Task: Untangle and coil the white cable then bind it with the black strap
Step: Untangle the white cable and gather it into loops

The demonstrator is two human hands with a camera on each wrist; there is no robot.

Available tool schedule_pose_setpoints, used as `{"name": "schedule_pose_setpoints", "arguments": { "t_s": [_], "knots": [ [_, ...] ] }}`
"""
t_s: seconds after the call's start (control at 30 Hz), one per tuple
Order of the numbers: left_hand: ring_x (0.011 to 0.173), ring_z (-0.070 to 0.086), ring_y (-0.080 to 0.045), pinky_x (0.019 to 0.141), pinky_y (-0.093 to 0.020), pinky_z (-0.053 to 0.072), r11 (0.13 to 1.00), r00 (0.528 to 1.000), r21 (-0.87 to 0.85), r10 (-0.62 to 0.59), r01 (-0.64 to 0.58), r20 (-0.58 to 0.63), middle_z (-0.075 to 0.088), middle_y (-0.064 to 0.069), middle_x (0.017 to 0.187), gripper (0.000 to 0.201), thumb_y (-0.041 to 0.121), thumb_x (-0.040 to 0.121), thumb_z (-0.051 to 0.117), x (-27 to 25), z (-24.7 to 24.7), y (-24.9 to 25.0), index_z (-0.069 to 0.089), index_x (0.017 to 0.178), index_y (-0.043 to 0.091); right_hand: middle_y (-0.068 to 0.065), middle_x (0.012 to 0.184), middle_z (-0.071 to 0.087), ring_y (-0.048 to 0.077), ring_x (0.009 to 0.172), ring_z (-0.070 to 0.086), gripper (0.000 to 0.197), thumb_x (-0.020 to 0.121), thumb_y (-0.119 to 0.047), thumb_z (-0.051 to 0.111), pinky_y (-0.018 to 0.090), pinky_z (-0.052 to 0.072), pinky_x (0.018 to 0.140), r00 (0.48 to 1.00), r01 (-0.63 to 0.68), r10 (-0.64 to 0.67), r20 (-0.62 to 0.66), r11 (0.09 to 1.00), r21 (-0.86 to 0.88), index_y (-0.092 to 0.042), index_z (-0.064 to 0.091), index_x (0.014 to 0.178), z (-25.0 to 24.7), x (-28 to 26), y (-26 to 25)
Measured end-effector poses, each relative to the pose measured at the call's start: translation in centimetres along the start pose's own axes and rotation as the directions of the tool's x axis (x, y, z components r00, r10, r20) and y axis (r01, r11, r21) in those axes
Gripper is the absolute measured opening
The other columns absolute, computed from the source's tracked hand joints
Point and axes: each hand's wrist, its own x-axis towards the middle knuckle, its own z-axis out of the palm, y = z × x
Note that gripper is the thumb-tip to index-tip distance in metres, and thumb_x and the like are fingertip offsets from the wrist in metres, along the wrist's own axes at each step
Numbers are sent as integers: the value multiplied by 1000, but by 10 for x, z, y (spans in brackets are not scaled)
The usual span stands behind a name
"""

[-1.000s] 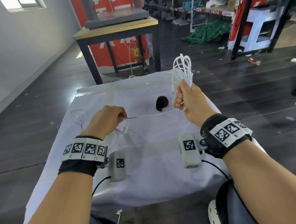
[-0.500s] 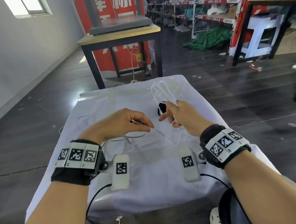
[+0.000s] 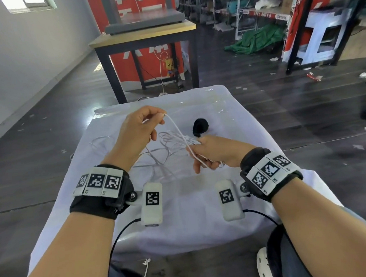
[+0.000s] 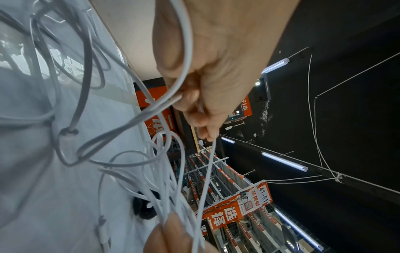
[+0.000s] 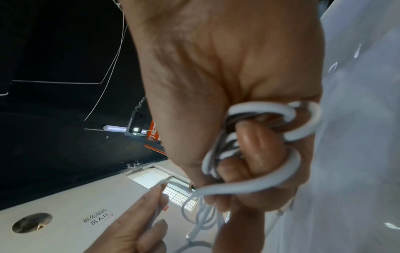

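Left hand [image 3: 138,131] up over the desk, thumb and fingertip pinching a single run of the white cable [image 3: 178,131], and that strand slants down to the right hand [image 3: 215,152], whose fingers are curled tight round a bunch of coiled loops, clear in the right wrist view with loops bulging out either side of the curled fingers [image 5: 259,142]; the rest of the cable spills in loose loops onto the desk between and below the two hands, a plug end [image 4: 103,234] lying on the cloth in the left wrist view. Just beyond the right hand sits the black strap [image 3: 200,126], rolled up on the desk, apart from the hands, though in the left wrist view cable loops cross in front of it. The desk [image 3: 203,226] is draped in a white cloth with a glossy clear cover, its front edge hanging down. Around it, dark plank flooring [image 3: 304,115] scattered with scraps of paper, a black-legged wooden table [image 3: 145,35] straight ahead with a grey slab on top, a red banner [image 3: 150,61] with large white characters behind it, only partly readable, shelving racks with red price strips, a green tarp [image 3: 255,39] heaped on the floor. From the left wrist view, a hanging tag [image 4: 260,196] reads "41-51" above Chinese characters
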Motion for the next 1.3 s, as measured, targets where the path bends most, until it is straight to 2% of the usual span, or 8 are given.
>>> {"name": "schedule_pose_setpoints", "arguments": {
  "t_s": [0.2, 0.33, 0.47, 0.57, 0.83, 0.97, 1.1, 1.3],
  "knots": [
    [53, 48, -10, 49, -9, 41, 986, 994, 160, -20, 38, -110, 65, 1, 89, 14, 29, 92, 60, 5, 0, -14, 70, 92, 19, -7, 46, 45, 14, 46, 27, 40, 99, -48, 37, 23, 20, 44, 1000, -11, 11, 0, 1000, -26, -17, 47, 74, -3, -5, -4],
    [75, 54, -11, 71, -21, 43, 958, 986, 283, -3, 50, -166, 66, 4, 88, 19, 39, 86, 65, 8, 1, -16, 68, 84, 20, -6, 47, 39, 13, 46, 27, 52, 94, -62, 30, 22, 20, 44, 1000, -9, 8, 30, 1000, 21, -17, 47, 73, -5, -9, -3],
    [67, 54, -2, 58, -6, 33, 943, 990, 330, 8, 39, -139, 65, 7, 81, 19, 37, 88, 64, 7, 3, -14, 68, 87, 19, -5, 49, 39, 14, 48, 27, 50, 91, -63, 38, 21, 22, 44, 999, 25, -24, 47, 1000, -16, -16, 48, 74, -6, -11, -2],
    [63, 57, -8, 57, -13, 39, 957, 997, 281, -65, 77, -51, 66, 8, 83, 16, 34, 92, 59, 6, 2, -16, 67, 89, 20, -5, 46, 39, 14, 47, 28, 40, 96, -49, 45, 21, 24, 42, 999, 30, -29, 24, 998, -51, -15, 47, 75, -6, -10, -1],
    [99, 65, -15, 86, -25, 54, 969, 941, -2, -241, 249, 237, 67, -1, 109, 36, 38, 100, 41, 1, 4, -7, 63, 112, 12, -5, 48, 41, 11, 46, 29, 37, 98, -45, 43, 20, 23, 42, 991, 84, -69, -118, 989, 123, -15, 46, 76, -11, -4, 3],
    [97, 68, -14, 82, -25, 56, 966, 950, -113, -201, 233, 240, 65, 1, 113, 31, 36, 98, 48, 0, 5, 1, 60, 117, 16, -5, 47, 40, 9, 43, 27, 35, 99, -43, 42, 18, 24, 40, 974, 202, -149, -171, 912, 357, -15, 47, 78, -20, -4, 0],
    [112, 60, -15, 99, -31, 48, 911, 935, -245, -285, 333, 211, 62, 0, 120, 46, 48, 93, 51, 6, 8, 2, 56, 126, 17, -4, 48, 40, 10, 44, 27, 36, 99, -42, 42, 19, 26, 40, 967, 231, -158, -198, 872, 432, -16, 47, 75, -22, -3, -2],
    [92, 60, -25, 97, -41, 48, 772, 882, -441, -336, 458, 329, 62, -14, 97, 51, 57, 88, 53, 9, 17, 13, 60, 120, 18, -5, 49, 45, 10, 45, 36, 37, 99, -42, 40, 20, 38, 49, 964, 259, -210, -160, 875, 409, -15, 47, 75, -12, -3, -5]
  ]
}}
